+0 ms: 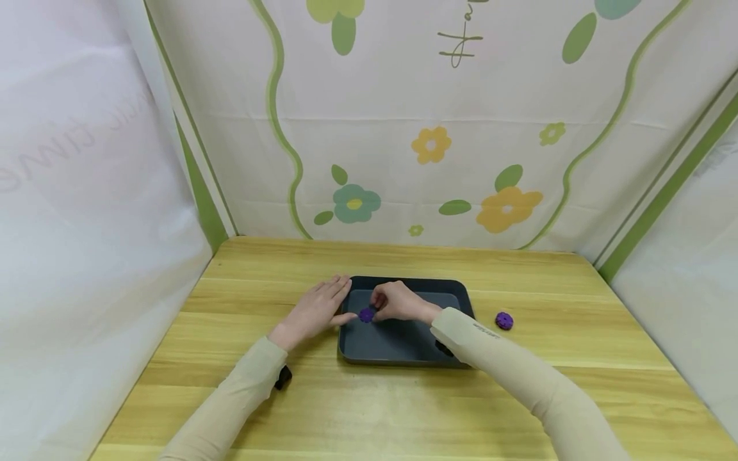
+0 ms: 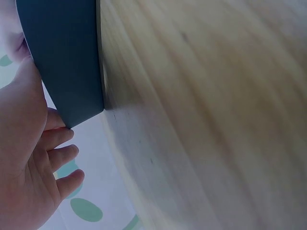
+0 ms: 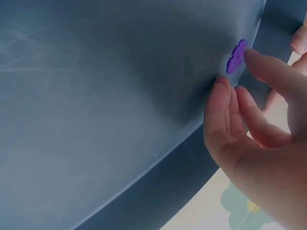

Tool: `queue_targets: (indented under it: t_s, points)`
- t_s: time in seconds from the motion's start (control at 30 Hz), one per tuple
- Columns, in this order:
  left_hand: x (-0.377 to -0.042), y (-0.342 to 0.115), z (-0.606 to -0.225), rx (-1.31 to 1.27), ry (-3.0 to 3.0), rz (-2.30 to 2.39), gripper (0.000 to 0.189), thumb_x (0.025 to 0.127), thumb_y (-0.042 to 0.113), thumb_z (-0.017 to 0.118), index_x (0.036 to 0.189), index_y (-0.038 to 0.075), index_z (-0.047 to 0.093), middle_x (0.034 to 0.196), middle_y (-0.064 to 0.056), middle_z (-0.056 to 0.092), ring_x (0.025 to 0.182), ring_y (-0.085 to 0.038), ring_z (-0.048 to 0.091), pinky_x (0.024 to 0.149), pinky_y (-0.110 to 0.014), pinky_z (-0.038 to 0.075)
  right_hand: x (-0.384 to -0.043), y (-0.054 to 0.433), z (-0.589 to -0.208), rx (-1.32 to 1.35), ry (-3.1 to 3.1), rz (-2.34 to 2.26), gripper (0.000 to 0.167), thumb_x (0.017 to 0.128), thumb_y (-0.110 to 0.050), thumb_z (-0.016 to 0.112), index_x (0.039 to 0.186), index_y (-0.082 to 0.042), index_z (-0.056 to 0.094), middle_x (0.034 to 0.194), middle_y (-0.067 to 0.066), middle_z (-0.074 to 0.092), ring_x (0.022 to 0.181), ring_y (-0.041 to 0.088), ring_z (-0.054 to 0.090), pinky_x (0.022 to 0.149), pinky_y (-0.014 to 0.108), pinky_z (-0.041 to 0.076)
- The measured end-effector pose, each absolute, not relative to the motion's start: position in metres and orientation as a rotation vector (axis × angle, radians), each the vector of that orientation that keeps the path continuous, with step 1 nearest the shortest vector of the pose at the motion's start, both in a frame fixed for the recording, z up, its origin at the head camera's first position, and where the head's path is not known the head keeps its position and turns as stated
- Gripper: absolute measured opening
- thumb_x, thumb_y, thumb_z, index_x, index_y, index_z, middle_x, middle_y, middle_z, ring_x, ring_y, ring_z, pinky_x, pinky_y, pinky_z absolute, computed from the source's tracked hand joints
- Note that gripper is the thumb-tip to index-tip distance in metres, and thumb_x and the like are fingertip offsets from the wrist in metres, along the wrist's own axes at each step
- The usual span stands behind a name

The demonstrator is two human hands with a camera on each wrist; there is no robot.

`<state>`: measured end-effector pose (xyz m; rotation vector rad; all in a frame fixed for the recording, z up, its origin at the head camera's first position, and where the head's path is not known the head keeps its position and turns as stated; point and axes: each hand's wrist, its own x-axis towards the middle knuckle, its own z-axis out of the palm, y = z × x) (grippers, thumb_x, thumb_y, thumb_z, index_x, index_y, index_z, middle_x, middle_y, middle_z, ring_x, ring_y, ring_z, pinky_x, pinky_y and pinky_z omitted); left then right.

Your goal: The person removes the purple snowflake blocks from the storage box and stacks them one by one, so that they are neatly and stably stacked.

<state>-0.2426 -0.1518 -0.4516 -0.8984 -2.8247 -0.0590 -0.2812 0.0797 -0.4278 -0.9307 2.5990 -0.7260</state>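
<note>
My right hand (image 1: 400, 302) reaches over the left part of a dark grey baking tray (image 1: 398, 349). Its thumb and index finger pinch a small purple flower-shaped disc (image 3: 236, 57) by the rim; the other fingers are curled beside them. From above, the disc (image 1: 366, 314) shows close to the tray floor; whether it touches the floor I cannot tell. My left hand (image 1: 314, 312) rests against the tray's left rim, fingers straight. Its thumb crosses the rim and points at the disc. In the left wrist view, the left fingers (image 2: 67, 153) spread by the tray's outer corner (image 2: 72, 86).
A second purple piece (image 1: 504, 321), round and scalloped, lies on the wooden table (image 1: 369, 410) right of the tray. Small black objects show beneath the left (image 1: 283, 378) and right (image 1: 444, 347) forearms. White printed curtains (image 1: 375, 96) enclose the back and both sides.
</note>
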Motion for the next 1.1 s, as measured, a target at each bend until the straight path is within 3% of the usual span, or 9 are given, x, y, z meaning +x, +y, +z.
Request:
queue_targets:
  t_s: [1.1]
  points:
    - [-0.244, -0.152, -0.452, -0.907, -2.805, -0.056, 0.077, 0.096, 0.055, 0.055, 0.150, 0.002, 0.042, 0.155, -0.017, 0.043, 0.143, -0.031, 0.044, 0.114, -0.047, 0.044, -0.290, 0.068, -0.437, -1.006, 2.540, -0.689, 0.020, 0.083, -0.005, 0.077, 0.102, -0.001, 0.071, 0.098, 0.012, 0.073, 0.086, 0.016, 0.069, 0.077, 0.025, 0.060]
